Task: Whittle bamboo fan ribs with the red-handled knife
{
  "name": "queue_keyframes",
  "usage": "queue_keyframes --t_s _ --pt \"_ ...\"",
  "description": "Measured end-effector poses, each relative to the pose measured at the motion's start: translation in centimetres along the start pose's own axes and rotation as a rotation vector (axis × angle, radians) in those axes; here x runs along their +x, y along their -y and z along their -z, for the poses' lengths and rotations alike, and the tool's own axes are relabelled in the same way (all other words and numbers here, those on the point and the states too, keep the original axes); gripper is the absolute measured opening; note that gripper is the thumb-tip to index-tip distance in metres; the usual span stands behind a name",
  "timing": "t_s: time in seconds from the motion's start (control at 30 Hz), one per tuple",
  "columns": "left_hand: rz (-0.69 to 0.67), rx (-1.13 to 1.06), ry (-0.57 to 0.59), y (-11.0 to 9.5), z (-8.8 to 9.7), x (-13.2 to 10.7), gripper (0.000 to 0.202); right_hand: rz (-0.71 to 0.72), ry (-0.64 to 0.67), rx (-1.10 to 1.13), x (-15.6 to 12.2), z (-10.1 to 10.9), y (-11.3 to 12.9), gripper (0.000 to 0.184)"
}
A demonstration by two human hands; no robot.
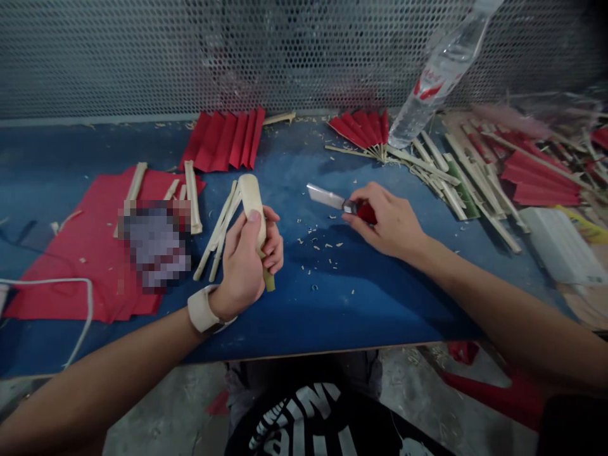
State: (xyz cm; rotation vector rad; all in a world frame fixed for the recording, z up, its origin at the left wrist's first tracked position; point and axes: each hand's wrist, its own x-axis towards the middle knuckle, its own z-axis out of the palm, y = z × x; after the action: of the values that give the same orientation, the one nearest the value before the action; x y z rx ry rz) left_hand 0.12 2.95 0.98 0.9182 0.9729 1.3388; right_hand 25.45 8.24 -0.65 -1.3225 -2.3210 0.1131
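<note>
My left hand (249, 253) is closed around a pale bamboo strip (251, 199), holding it upright over the blue table (332, 297); its rounded top sticks out above my thumb. My right hand (389, 221) grips a knife (332, 199) by its red handle, with the flat metal blade pointing left just above the table. The two hands are apart, with small wood shavings (318, 244) scattered between them.
Loose bamboo slats (218, 231) lie by my left hand. Red paper sheets (85, 253) and a folded red fan (228, 139) lie at the left. A clear plastic bottle (437, 76), more fans and slats (475, 177) crowd the right. A white cable (71, 285) crosses the left edge.
</note>
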Motion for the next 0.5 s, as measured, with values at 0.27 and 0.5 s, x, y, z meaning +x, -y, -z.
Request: queue_keyframes --t_s 0.27,0.5 --pt "0.004 0.017 0.073 0.8 0.8 0.2 0.027 0.022 0.021 -0.102 0.1 0.0 0.0 0.031" --pt "-0.079 0.014 -0.005 -0.2 0.4 0.4 0.029 0.003 -0.321 -0.014 -0.2 0.2 -1.7 0.040"
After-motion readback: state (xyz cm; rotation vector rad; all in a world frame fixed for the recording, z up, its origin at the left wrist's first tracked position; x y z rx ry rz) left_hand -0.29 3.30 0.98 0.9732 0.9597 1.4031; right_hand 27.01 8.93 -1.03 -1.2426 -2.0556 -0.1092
